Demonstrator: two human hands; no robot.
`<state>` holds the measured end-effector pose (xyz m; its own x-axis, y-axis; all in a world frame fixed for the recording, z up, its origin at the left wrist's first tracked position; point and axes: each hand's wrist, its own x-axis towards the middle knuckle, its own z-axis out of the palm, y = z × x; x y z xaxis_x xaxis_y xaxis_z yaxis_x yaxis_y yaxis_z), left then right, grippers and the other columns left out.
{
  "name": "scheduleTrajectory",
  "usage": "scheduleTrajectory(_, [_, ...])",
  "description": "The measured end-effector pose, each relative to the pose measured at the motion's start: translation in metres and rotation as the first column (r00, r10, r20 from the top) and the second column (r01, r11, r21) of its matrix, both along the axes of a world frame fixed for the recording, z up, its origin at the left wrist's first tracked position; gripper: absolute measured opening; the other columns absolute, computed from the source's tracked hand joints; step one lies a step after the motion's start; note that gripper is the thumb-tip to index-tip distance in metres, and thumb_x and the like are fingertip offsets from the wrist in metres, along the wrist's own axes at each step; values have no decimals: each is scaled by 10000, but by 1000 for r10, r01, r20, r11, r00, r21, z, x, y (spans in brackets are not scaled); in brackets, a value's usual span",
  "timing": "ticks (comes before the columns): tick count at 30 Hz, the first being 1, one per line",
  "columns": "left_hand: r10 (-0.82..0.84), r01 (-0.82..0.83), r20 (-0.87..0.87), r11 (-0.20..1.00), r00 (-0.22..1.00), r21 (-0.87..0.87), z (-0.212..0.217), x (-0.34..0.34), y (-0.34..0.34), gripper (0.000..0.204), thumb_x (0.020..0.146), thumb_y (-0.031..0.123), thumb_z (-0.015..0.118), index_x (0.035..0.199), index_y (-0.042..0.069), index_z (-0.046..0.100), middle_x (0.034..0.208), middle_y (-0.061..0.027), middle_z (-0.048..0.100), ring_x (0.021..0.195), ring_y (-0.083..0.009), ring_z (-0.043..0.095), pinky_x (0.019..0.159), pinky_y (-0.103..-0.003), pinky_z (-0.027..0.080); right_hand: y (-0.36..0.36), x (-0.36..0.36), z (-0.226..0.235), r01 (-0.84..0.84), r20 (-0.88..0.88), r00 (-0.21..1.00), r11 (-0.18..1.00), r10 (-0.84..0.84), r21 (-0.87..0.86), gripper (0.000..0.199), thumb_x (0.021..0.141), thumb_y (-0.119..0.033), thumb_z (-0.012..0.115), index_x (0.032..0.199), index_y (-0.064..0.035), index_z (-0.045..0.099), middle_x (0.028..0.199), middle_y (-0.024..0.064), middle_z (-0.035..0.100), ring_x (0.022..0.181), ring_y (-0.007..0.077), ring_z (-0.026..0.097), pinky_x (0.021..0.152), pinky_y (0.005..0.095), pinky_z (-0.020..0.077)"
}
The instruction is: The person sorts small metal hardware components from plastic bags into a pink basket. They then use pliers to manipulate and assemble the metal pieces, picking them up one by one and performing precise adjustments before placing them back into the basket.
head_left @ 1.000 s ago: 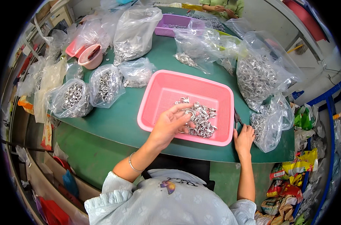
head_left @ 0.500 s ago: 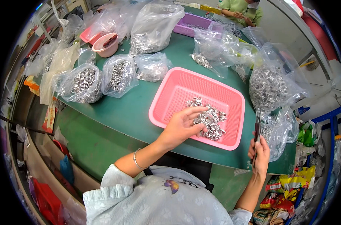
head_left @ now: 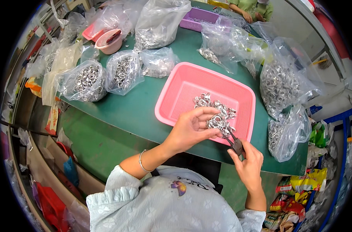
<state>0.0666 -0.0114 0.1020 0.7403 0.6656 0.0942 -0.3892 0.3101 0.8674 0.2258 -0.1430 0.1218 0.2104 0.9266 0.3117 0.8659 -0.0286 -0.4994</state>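
A small cluster of metal rings (head_left: 217, 120) is held between the fingers of the left hand (head_left: 193, 129), just above the near rim of the pink basket (head_left: 172, 96). The rest of the loose ring pile (head_left: 214, 106) lies inside this basket, a little beyond the held cluster.

The right hand (head_left: 248, 162) is closed around the handles of small pliers (head_left: 233, 141), outside the near right corner of the basket. The pliers' long axis runs from this hand up and to the left, and the tip points at the held rings; it seems to touch them or be just beside them, but whether the tip is biting on a ring I cannot tell. So the rings lie up and to the left of the right hand's grip, and the left hand is clearly the nearer one, since it already pinches them.

The basket stands on a green table (head_left: 133, 108). To the left of the basket lie clear bags of rings (head_left: 102, 75), and to its right there are larger bags of metal parts (head_left: 280, 85). Beyond the basket sit a pink bowl (head_left: 108, 40) and a purple tray (head_left: 201, 16). At the far edge, past the purple tray, another person's hands (head_left: 253, 16) are at work.
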Motion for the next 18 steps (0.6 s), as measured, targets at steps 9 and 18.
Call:
scheduleTrajectory(9, [5, -5, 17, 1000, 1000, -13, 4, -2, -9, 434, 791, -73, 560, 1194, -73, 398, 1074, -141, 528, 913, -211, 597, 785, -293, 510, -2, -2, -3, 72, 80, 995, 994, -65, -86, 294, 702, -204, 717, 762, -23, 493, 610, 116, 544, 504, 264, 527, 449, 343, 383])
scheduleTrajectory(18, [-61, 63, 16, 989, 998, -134, -1, -3, -6, 421, 822, -14, 553, 1212, -59, 401, 1033, -137, 558, 846, -183, 608, 738, -265, 504, 4, -11, -12, 33, 34, 999, 998, -35, 61, 446, 717, -206, 700, 1096, -40, 534, 712, 99, 576, 563, 229, 569, 518, 321, 445])
